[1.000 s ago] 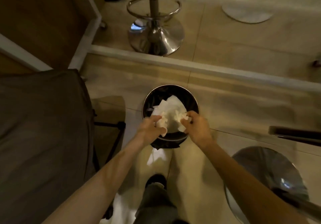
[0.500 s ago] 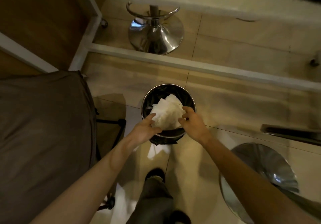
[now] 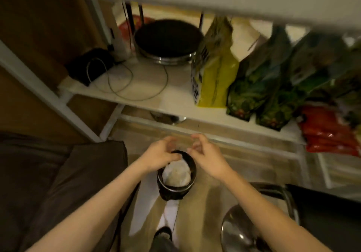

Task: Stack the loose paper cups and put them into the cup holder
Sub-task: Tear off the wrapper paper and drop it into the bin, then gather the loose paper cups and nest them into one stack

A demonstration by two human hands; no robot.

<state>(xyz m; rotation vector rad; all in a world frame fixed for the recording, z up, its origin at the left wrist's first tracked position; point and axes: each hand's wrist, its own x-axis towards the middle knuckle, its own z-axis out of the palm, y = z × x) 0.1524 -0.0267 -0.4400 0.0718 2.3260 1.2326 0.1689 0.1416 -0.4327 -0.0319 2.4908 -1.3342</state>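
No paper cups or cup holder show in this view. A small black waste bin [image 3: 176, 190] stands on the floor below me with crumpled white paper [image 3: 176, 174] inside it. My left hand [image 3: 160, 157] hovers over the bin's far left rim, fingers loosely curled and empty. My right hand [image 3: 207, 157] hovers over the far right rim, fingers apart, holding nothing. The two hands are close together above the bin, blurred by motion.
A white shelf [image 3: 175, 103] ahead carries a round black stool seat [image 3: 168, 38], a black device with a cable [image 3: 91, 65], a yellow bag [image 3: 214, 72], green bags [image 3: 269, 87] and a red packet [image 3: 328, 132]. A dark cushion [image 3: 48, 183] lies left, a chrome stool base [image 3: 242, 230] right.
Both hands let go of the white paper, which now lies in the bin, and have risen above the rim. My view has tilted up, bringing the shelf into sight.
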